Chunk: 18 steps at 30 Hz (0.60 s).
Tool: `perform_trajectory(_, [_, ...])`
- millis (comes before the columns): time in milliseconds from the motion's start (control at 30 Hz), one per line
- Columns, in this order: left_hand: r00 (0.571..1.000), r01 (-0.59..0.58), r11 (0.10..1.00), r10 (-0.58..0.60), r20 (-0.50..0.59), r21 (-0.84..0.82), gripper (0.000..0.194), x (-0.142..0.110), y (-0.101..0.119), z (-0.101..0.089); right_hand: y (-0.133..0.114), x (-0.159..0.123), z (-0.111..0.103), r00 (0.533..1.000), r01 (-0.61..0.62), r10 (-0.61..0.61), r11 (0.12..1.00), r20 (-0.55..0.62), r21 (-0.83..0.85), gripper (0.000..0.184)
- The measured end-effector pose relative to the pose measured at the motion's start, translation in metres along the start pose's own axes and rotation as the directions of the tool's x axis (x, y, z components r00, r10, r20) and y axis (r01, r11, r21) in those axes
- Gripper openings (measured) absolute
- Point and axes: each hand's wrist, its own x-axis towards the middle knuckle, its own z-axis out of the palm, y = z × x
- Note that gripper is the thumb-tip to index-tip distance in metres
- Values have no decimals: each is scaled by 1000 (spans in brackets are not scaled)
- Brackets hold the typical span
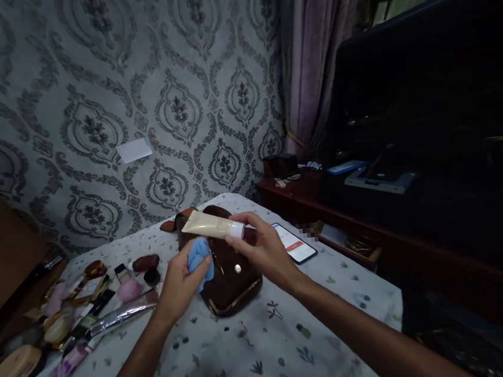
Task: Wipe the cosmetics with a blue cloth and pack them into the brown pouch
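My right hand is closed on a cream tube with a white cap, held level above a dark brown pouch. Just left of it, my left hand is closed round a small blue cloth, which sits right under the tube. The pouch lies on a white bed sheet with small flower prints.
Several cosmetics lie scattered at the left: a silver tube, a pink sponge, compacts and brushes. A phone with a lit screen lies right of the pouch. A dark wooden shelf and a large dark screen stand at the right.
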Motion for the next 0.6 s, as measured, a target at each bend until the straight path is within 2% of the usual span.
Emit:
perform_trajectory(100, [967, -233, 929, 192, 166, 289, 36, -4, -2, -2, 10, 7, -11, 996, 79, -83, 985, -21, -154, 30])
perform_trajectory(200, [925, -368, 833, 284, 252, 412, 39, -12, -11, -2, 18, 12, -18, 989, 142, -150, 954, -9, -263, 29])
perform_trajectory(300, [910, -411, 792, 330, 250, 450, 36, -18, -19, -2, 19, 20, -22, 982, 187, -184, 933, 39, -306, 28])
perform_trajectory(433, [903, -429, 788, 360, 234, 442, 33, -23, -24, -3, 13, 39, -23, 961, 278, -253, 869, 115, -409, 27])
perform_trajectory(533, [900, -434, 789, 366, 235, 435, 31, -26, -24, -4, 10, 50, -20, 941, 337, -251, 749, 227, -571, 27])
perform_trajectory(600, [904, -427, 793, 361, 230, 435, 31, -28, -25, -3, 9, 54, -14, 932, 353, -175, 645, 319, -678, 25])
